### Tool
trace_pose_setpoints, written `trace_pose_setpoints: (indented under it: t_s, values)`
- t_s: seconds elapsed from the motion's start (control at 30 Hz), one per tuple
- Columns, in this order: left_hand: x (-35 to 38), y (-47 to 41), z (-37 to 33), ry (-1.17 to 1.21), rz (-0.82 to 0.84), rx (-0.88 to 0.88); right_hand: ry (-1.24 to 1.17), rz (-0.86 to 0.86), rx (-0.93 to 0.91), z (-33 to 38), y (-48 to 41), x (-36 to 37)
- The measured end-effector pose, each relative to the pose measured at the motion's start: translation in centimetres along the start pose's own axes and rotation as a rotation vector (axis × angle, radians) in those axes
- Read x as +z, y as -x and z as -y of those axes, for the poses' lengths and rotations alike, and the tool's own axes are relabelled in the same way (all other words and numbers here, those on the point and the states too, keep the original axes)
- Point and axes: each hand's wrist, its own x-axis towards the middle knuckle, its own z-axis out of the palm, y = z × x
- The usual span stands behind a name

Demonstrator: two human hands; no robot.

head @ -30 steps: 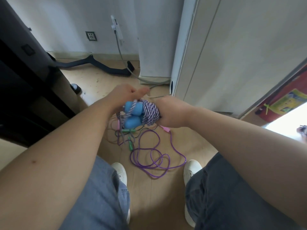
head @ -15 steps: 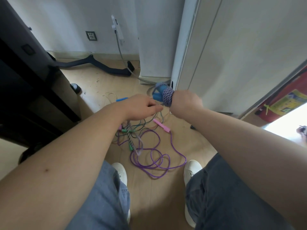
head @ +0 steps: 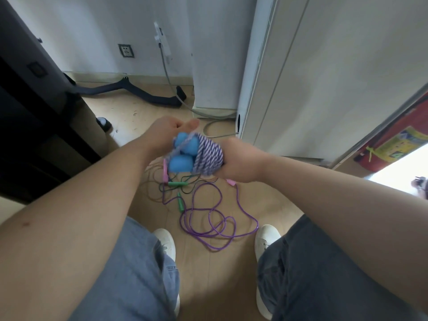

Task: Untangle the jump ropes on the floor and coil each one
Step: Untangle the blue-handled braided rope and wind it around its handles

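Right hand is curled round the striped coil and holds it above the floor. Two blue handles project from the coil at 9 o'clock. Left hand, at 10 o'clock of the coil, pinches the strand, which crosses the handles; its fingers are blurred. At 6 o'clock, the purple rope lies on the floor in loose loops, tangled with green handles and a pink handle. White shoes flank the loops.

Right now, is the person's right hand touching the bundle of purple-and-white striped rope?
Touching. The head view shows the right hand curled round the wound striped rope, with no gap between them.
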Motion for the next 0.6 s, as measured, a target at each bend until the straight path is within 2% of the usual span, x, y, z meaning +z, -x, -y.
trace_pose_setpoints:
  t_s: [0.03, 0.13, 0.23, 0.3, 0.43, 0.6]
  values:
    - [0.1, -0.1, 0.1, 0.060, 0.000, -0.017, -0.115, -0.054, 0.022, 0.2, 0.0, -0.3]
    - [1.8, -0.1, -0.1, -0.036, 0.026, -0.014, -0.300, -0.256, 0.109, 0.1, -0.8, -0.5]
    - [3.2, 0.4, -1.7, -0.013, 0.065, -0.008, -0.263, -0.401, 0.270, -1.2, -2.3, -0.7]
    - [3.7, 0.5, -2.2, -0.123, 0.078, 0.039, -0.059, -0.388, 0.356, -2.5, -3.0, -0.7]
    - [3.9, 1.8, -3.3, -0.494, 0.187, 0.284, 0.175, -0.316, 0.487, -4.4, -2.7, 0.2]
    - [2.8, 1.8, -3.6, -0.710, 0.156, 0.454, 0.491, -0.102, 0.381, -4.3, -2.0, 0.6]
